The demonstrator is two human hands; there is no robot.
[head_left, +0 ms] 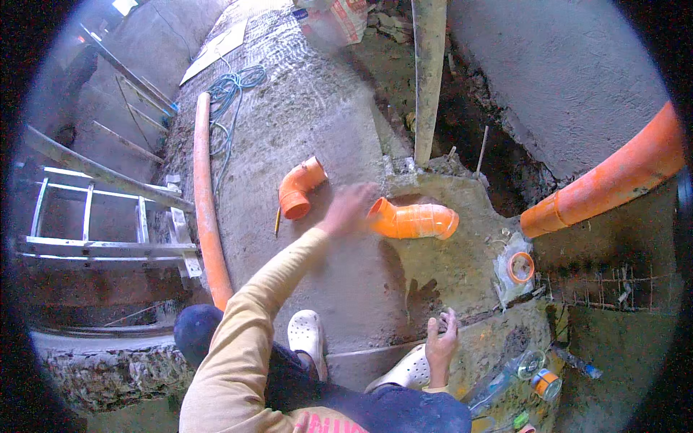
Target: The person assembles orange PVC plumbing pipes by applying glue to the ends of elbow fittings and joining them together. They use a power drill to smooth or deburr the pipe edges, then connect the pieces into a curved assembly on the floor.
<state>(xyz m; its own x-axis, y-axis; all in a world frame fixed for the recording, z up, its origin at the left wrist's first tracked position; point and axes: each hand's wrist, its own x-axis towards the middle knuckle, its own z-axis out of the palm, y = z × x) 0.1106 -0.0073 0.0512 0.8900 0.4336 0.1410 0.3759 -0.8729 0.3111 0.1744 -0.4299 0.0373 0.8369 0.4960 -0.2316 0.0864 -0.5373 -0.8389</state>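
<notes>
On the rough gray floor (350,289), a bent orange pipe (417,221), probably light, hard and slippery, best held round its middle, lies just right of the blurry left hand (350,208), whose grip I can't tell, with the right hand (441,342) loosely open.

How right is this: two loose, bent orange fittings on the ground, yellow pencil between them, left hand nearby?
Wrong on the pencil: the head view shows the yellow pencil left of both the left fitting and the right fitting. The left hand is nearby.
</notes>
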